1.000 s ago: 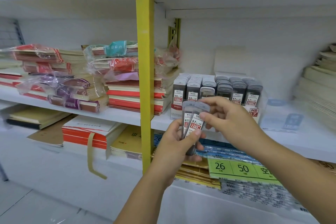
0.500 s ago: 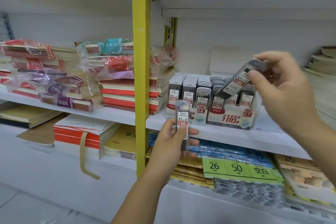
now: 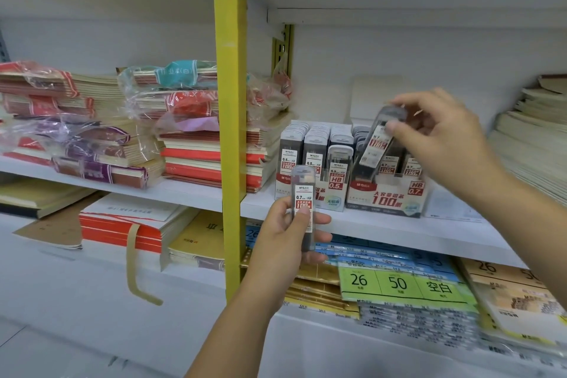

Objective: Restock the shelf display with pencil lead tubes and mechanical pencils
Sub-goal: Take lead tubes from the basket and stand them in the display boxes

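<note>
My right hand point(image 3: 441, 138) pinches the cap end of a grey 0.7 lead tube point(image 3: 376, 144), tilted, with its lower end down in the front left slot of the 0.7 display box point(image 3: 389, 199) on the middle shelf. My left hand point(image 3: 285, 239) holds a second 0.7 lead tube point(image 3: 303, 202) upright in front of the shelf edge, thumb across its label. A 0.5 display box point(image 3: 322, 196) full of tubes stands just left of the 0.7 box. No mechanical pencils are in sight.
A yellow upright post point(image 3: 228, 101) divides the shelving left of the boxes. Wrapped notebook stacks point(image 3: 190, 132) fill the shelf to the left, pale paper stacks point(image 3: 534, 144) to the right. Below lie coloured paper packs with a green 26/50 label point(image 3: 399, 282).
My right hand took one tube from the pair in my left hand, carried it up and right, then lowered it into the 0.7 box. My left hand keeps one tube.
</note>
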`<state>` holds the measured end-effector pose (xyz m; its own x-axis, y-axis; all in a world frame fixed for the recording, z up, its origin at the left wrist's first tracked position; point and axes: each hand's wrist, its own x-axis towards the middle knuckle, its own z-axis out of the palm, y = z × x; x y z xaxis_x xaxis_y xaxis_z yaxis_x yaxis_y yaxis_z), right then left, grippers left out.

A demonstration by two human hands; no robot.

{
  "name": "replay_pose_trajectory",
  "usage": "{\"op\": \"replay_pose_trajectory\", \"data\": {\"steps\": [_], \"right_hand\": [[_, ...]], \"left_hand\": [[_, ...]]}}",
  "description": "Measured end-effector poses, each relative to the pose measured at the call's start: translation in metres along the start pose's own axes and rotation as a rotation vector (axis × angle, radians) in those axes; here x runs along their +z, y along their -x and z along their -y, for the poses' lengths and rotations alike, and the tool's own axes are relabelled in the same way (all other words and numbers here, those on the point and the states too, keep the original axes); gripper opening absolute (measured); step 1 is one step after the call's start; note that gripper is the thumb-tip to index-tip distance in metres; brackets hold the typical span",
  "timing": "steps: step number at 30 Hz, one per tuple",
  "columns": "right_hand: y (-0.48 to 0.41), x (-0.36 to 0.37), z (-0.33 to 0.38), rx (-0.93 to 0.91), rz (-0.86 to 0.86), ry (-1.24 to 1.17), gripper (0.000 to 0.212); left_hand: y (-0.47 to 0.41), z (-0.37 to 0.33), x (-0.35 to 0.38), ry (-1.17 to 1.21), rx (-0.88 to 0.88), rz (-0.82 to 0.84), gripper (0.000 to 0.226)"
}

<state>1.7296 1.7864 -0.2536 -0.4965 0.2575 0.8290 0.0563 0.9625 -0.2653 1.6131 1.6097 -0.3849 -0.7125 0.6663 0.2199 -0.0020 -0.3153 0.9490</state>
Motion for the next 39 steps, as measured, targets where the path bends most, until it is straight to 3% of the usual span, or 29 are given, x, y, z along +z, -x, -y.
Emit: {"op": "replay_pose_trajectory", "data": {"steps": [3, 7, 16, 20, 26, 28, 31, 33, 35, 39], "right_hand": [[-0.009, -0.013, 0.002, -0.053, -0.054, -0.067, 0.028], [-0.010, -0.013, 0.001, -0.119, -0.044, 0.022, 0.023], [0.005, 0.019, -0.007, 0.073, 0.244, 0.193, 0.030], [0.007, 0.023, -0.007, 0.096, 0.218, 0.202, 0.029], [0.002, 0.022, -0.007, 0.299, 0.202, -0.043, 0.008], [-0.001, 0.018, -0.006, 0.316, 0.192, -0.112, 0.011], [0.001, 0.020, -0.004, 0.249, 0.208, 0.021, 0.011], [0.005, 0.023, -0.003, 0.161, 0.162, 0.182, 0.023], [0.008, 0.024, 0.004, 0.080, 0.132, 0.189, 0.030], [0.009, 0.031, 0.021, -0.112, 0.258, 0.270, 0.033]], "left_hand": [[-0.001, 0.000, 0.000, -0.010, 0.003, -0.011, 0.015], [-0.001, 0.000, 0.003, -0.017, -0.003, -0.009, 0.016], [-0.001, -0.001, 0.005, -0.022, 0.000, -0.011, 0.015], [-0.001, -0.001, 0.004, -0.028, -0.001, -0.013, 0.015], [0.000, -0.002, 0.003, -0.035, -0.003, -0.013, 0.017], [0.000, -0.002, 0.003, -0.032, -0.004, -0.015, 0.016], [0.001, -0.002, 0.004, -0.026, -0.008, -0.016, 0.016], [0.001, -0.003, 0.003, -0.023, -0.009, -0.019, 0.016], [0.001, -0.004, 0.003, -0.018, -0.006, -0.020, 0.016], [0.001, -0.005, 0.002, -0.006, -0.007, -0.021, 0.015]]}}
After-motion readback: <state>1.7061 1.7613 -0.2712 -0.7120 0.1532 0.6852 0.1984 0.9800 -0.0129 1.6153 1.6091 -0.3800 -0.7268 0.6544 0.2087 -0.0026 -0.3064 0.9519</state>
